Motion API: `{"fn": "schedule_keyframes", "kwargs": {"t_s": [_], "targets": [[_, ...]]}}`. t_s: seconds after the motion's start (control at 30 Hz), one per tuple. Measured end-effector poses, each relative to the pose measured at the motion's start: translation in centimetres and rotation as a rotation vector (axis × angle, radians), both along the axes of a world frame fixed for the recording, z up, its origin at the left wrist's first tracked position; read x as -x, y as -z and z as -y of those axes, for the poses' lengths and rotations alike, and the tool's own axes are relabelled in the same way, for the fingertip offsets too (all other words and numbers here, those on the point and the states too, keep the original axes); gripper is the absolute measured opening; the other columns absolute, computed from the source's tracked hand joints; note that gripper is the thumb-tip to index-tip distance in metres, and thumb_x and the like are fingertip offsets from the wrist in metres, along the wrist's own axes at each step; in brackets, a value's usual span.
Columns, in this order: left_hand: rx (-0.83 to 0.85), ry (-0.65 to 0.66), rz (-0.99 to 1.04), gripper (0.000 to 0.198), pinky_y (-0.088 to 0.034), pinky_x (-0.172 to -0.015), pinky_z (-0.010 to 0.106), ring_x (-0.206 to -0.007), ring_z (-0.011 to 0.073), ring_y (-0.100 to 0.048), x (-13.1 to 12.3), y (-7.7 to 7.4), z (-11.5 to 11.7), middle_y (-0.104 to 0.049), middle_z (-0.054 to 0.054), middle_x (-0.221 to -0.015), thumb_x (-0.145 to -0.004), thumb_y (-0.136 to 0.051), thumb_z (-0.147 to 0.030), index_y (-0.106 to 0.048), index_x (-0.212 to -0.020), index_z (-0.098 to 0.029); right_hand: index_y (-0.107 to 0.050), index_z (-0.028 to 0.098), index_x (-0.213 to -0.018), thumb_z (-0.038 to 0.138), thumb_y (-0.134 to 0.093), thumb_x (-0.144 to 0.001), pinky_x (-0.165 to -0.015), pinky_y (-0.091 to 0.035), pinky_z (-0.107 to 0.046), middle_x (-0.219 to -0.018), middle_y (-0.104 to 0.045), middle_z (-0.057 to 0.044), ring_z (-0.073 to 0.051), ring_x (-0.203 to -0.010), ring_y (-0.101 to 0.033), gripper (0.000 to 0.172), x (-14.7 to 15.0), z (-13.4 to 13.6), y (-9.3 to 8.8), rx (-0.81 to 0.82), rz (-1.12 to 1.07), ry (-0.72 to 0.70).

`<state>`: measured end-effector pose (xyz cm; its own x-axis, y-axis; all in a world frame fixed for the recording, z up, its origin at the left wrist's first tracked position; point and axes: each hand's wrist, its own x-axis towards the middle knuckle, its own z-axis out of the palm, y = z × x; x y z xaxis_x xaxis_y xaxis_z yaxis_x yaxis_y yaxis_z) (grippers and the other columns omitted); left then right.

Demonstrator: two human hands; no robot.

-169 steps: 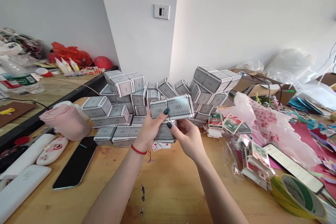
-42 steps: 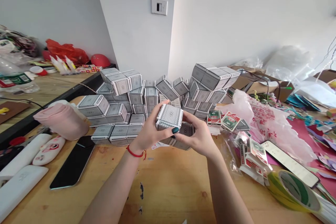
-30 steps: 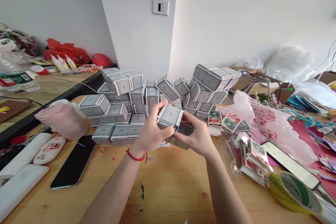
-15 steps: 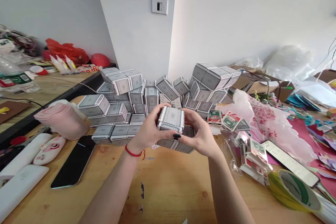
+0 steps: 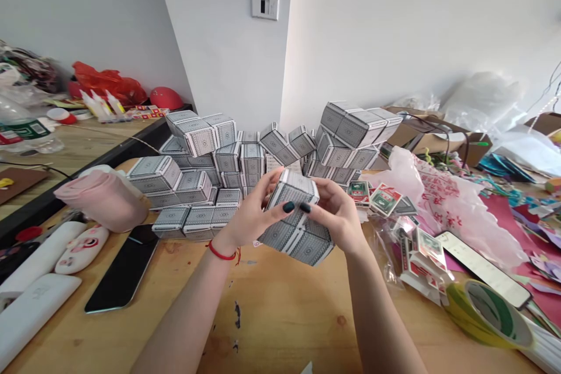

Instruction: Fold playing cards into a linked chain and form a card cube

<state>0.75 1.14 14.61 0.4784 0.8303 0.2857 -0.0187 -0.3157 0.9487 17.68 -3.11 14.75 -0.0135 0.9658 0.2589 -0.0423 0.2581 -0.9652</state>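
Observation:
A block of joined cubes folded from grey-backed playing cards is held between both hands, tilted, above the wooden table. My left hand grips its left side, the dark-nailed thumb lying across the front. From the right, my right hand clasps it, its thumb tip close to the other one. The fingers behind the block are partly hidden. Just beyond the hands stand more card cubes in stacked rows on the left. Further card cubes are piled on the right, with a few tilted ones between.
On the left lie a black phone, a pink roll and white cases. To the right are card boxes, a crumpled plastic bag, a lit phone and yellow tape. A wall rises behind the stacks.
The held block has been turned and tipped between the hands, so more of its lower cubes show. Both thumbs have moved up onto its front.

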Motion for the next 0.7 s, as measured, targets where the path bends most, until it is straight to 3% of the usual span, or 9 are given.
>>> {"fn": "schedule_keyframes", "kwargs": {"t_s": [0.13, 0.3, 0.5, 0.7], "targets": [[0.111, -0.038, -0.049, 0.053, -0.047, -0.078, 0.032, -0.096, 0.0228, -0.057, 0.0, 0.6, -0.7, -0.06, 0.008, -0.108, -0.074, -0.058, -0.043, -0.046, -0.121, -0.02, -0.05, 0.02, -0.106, 0.037, -0.066, -0.069, -0.08, -0.05, -0.034, -0.104, -0.063, -0.008, -0.021, -0.093, -0.061, 0.044, -0.3, -0.7, 0.4, 0.09, -0.062, -0.006], [0.11, -0.085, 0.013, 0.053, -0.045, -0.083, 0.033, -0.101, 0.0242, -0.055, -0.5, 0.9, -1.0, -0.057, 0.009, -0.116, -0.07, -0.065, -0.038, -0.051, -0.117, -0.017, -0.05, 0.019, -0.105, 0.028, -0.076, -0.057, -0.084, -0.048, -0.039, -0.105, -0.062, -0.009, -0.023, -0.096, -0.06, 0.055, -0.6, -0.9, 1.4, 0.145, 0.079, -0.15], [0.118, -0.063, 0.092, 0.053, -0.042, -0.089, 0.035, -0.108, 0.0252, -0.051, -0.6, 0.9, -1.0, -0.055, 0.009, -0.119, -0.072, -0.063, -0.036, -0.049, -0.119, -0.018, -0.045, 0.022, -0.108, 0.03, -0.076, -0.056, -0.076, -0.052, -0.04, -0.1, -0.065, -0.008, -0.025, -0.089, -0.062, 0.061, -0.5, -0.9, 1.3, 0.152, 0.044, -0.01], [0.115, -0.023, 0.104, 0.048, -0.039, -0.091, 0.033, -0.114, 0.0234, -0.044, 0.2, 0.7, -1.4, -0.049, 0.007, -0.123, -0.075, -0.061, -0.035, -0.047, -0.12, -0.023, -0.035, 0.025, -0.118, 0.034, -0.073, -0.061, -0.084, -0.049, -0.038, -0.111, -0.058, -0.008, -0.023, -0.1, -0.058, 0.069, -0.5, -1.2, 1.4, 0.038, -0.088, 0.159]]}}
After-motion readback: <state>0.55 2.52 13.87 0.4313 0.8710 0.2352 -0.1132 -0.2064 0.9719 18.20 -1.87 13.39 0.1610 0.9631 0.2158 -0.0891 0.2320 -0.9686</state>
